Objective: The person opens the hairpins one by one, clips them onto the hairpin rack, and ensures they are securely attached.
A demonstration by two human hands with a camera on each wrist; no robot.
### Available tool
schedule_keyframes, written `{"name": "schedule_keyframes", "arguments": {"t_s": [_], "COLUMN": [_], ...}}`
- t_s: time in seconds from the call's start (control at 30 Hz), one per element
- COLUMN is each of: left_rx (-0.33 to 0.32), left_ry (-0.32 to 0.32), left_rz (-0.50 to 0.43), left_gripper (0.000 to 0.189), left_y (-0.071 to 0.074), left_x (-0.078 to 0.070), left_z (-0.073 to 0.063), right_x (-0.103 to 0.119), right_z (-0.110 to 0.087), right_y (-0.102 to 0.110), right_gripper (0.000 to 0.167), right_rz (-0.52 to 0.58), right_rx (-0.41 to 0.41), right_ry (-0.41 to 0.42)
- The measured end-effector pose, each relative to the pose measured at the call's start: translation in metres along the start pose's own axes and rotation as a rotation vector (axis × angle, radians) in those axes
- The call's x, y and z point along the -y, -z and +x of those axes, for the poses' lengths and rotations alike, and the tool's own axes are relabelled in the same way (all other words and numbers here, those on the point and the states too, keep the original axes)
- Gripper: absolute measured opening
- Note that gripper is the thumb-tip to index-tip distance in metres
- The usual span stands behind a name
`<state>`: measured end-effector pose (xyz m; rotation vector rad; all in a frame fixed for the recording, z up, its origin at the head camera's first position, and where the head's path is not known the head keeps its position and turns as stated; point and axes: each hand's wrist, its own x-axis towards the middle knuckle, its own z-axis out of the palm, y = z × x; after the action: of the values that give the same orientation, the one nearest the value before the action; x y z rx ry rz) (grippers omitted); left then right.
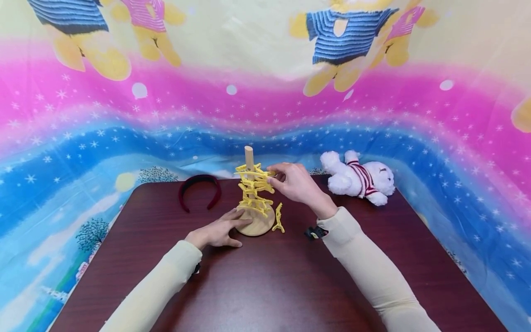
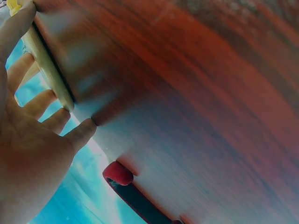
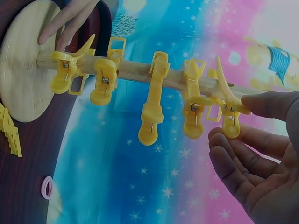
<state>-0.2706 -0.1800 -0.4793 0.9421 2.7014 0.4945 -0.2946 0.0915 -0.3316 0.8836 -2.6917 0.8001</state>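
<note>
A wooden post (image 1: pixel 249 157) stands upright on a round wooden base (image 1: pixel 259 226), with several yellow plastic spring clips (image 3: pixel 152 112) attached along it. My right hand (image 1: pixel 297 184) is at the upper part of the post, where its thumb and fingers pinch the topmost yellow clip (image 3: pixel 231 116). The fingertips of my left hand (image 1: pixel 220 229) rest on the left side of the base, fingers extended and spread, as the left wrist view also shows. One loose yellow clip (image 1: pixel 279 218) lies on the table just right of the base.
On the brown table (image 1: pixel 265 290), a dark red headband (image 1: pixel 181 193) lies left of the post. A white plush bear (image 1: pixel 342 179) in a striped top lies at the back right. A small pink ring (image 3: pixel 47 187) appears in the right wrist view. A printed cloth hangs behind.
</note>
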Motion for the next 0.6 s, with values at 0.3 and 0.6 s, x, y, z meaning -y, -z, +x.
{"name": "schedule_keyframes", "arguments": {"t_s": [0.3,0.6], "left_rx": [0.004,0.002], "left_ry": [0.005,0.009], "left_rz": [-0.003,-0.002], "left_gripper": [0.076,0.075], "left_y": [-0.0003,0.0004], "left_x": [-0.0001,-0.0007], "left_z": [-0.0001,-0.001], "right_x": [-0.003,-0.0049], "right_z": [-0.0017,-0.0037], "right_y": [-0.0006,0.0019], "right_gripper": [0.037,0.041], "right_rz": [0.019,0.021], "right_rx": [0.01,0.019], "right_ry": [-0.02,-0.041]}}
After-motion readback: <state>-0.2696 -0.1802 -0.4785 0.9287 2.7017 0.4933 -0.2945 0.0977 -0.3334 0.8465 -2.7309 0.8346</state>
